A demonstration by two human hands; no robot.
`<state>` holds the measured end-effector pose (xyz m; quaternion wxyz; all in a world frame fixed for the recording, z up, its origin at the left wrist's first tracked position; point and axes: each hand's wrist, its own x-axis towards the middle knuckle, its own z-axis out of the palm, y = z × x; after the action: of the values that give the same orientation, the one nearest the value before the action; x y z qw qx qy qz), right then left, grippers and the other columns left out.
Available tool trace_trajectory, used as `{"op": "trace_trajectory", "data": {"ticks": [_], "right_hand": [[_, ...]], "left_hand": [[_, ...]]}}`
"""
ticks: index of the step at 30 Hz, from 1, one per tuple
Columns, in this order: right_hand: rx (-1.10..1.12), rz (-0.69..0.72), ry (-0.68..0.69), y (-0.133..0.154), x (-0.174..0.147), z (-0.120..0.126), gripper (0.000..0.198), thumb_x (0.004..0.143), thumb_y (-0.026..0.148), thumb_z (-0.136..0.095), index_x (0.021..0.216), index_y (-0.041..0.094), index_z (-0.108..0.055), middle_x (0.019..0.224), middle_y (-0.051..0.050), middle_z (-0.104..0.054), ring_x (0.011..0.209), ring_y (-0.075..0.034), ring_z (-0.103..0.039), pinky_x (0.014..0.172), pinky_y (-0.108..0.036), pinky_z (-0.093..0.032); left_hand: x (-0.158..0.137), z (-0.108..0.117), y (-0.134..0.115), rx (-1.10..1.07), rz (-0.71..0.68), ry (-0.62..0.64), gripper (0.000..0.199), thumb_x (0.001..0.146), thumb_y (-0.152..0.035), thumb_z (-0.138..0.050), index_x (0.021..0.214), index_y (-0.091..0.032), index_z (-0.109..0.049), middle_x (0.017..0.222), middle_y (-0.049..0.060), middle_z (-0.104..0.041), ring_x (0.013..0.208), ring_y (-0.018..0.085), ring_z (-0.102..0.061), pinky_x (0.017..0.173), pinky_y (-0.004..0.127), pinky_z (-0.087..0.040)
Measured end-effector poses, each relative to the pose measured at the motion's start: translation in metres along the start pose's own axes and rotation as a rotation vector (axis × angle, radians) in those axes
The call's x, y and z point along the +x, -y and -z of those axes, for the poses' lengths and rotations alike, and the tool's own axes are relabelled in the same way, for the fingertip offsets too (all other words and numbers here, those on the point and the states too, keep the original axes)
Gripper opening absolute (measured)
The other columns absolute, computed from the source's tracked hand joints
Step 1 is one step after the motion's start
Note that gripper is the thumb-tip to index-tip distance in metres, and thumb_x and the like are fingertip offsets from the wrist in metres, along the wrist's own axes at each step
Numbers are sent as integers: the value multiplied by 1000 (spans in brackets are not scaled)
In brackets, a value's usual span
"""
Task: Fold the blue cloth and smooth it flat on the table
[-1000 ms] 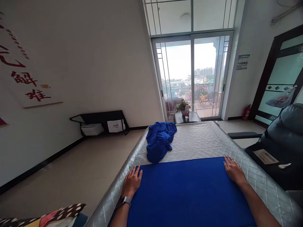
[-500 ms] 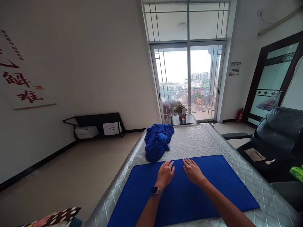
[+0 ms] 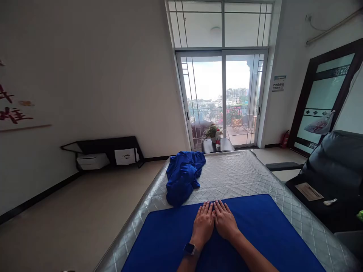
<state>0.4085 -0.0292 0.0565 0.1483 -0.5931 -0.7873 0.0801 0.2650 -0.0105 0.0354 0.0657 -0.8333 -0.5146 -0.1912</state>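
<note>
A blue cloth (image 3: pixel 263 230) is spread flat over the near part of a silver quilted mattress (image 3: pixel 227 172). My left hand (image 3: pixel 203 222) lies palm down on the cloth near its far edge, fingers stretched out. Beside it my right hand (image 3: pixel 225 220) rests the same way, and the two hands touch along their thumb sides. A watch (image 3: pixel 189 248) is on my left wrist. Past the cloth's far left edge, a crumpled blue fabric (image 3: pixel 183 175) lies in a heap on the mattress.
A small dark table (image 3: pixel 227 146) with a potted plant (image 3: pixel 212 131) and a bottle (image 3: pixel 217 138) stands beyond the mattress, before the glass sliding door (image 3: pixel 202 90). On the right is a black armchair (image 3: pixel 334 166). A low black rack (image 3: pixel 110 145) holding white boxes stands at the left wall.
My hands have come together from a gap, now side by side on the cloth. The view has shifted slightly; the crumpled fabric lies as before.
</note>
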Motion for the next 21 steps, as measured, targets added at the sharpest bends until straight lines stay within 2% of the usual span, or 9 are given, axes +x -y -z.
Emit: {"op": "trace_trajectory", "data": {"ticks": [6, 11, 15, 21], "right_hand": [[-3, 9, 13, -2, 0, 2, 58, 99, 32, -18, 153, 14, -28, 160, -6, -21, 149, -20, -12, 121, -41, -10], [-54, -66, 26, -15, -5, 15, 62, 100, 41, -16, 153, 12, -26, 159, -9, -24, 149, -21, -14, 121, -42, -10], [-114, -110, 57, -54, -16, 32, 64, 99, 45, -14, 154, 13, -25, 160, -7, -24, 148, -20, -16, 121, -40, -10], [-219, -273, -3, -149, -45, 48, 68, 97, 48, -15, 154, 12, -25, 160, -5, -23, 149, -20, -15, 121, -42, -11]], "left_hand": [[-1, 3, -1, -3, -19, 9, 48, 102, -30, -31, 147, -17, -42, 149, 13, -47, 142, 25, -36, 113, 50, -35], [-3, 21, 6, -46, -37, 140, 58, 102, -50, -26, 150, -19, -37, 155, 11, -38, 145, 26, -30, 116, 49, -30], [-15, 44, 46, -42, 39, 250, 67, 100, -59, -23, 151, -17, -35, 158, 9, -32, 147, 24, -25, 120, 46, -24], [-53, 65, 132, -38, 201, 241, 71, 99, -62, -22, 153, -17, -30, 159, 10, -29, 147, 26, -22, 120, 50, -20]]}}
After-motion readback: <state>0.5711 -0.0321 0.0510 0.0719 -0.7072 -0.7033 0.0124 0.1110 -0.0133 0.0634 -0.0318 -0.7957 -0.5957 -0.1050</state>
